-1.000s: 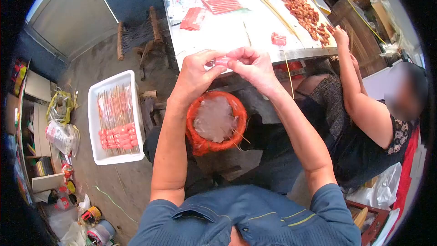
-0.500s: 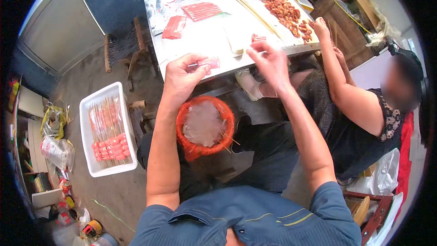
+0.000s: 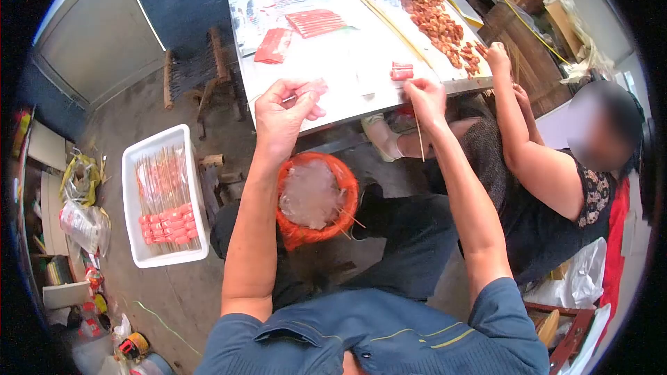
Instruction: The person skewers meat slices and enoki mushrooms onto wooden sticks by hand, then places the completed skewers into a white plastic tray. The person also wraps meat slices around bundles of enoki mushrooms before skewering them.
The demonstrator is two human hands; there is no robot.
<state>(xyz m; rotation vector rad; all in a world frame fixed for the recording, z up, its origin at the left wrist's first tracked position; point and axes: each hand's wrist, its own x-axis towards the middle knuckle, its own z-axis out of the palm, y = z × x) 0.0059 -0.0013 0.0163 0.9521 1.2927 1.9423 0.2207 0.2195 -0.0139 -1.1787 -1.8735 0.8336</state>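
Observation:
Over the front edge of the white table (image 3: 333, 69), my left hand (image 3: 281, 114) is closed, thumb against fingers, on a thin see-through pinkish piece (image 3: 320, 87); its kind I cannot tell. My right hand (image 3: 426, 103) pinches a thin wooden skewer (image 3: 420, 140), whose lower end hangs below the fingers. Just beyond those fingertips is a short red meat piece (image 3: 401, 71). Farther back on the table lie a flat stack of red meat (image 3: 273, 46) and a row of red strips (image 3: 315, 23).
An orange-lined bucket (image 3: 353, 198) with clear plastic inside stands between my legs. At left, a white tray (image 3: 130, 201) holds skewered pink meat (image 3: 170, 226). Brown meat chunks (image 3: 434, 21) cover the table's right side. A co-worker (image 3: 542, 160) sits at right, hands near them.
My right hand has closed on a skewer, which now hangs below it. My left hand has curled in more around the see-through piece. The view has shifted slightly.

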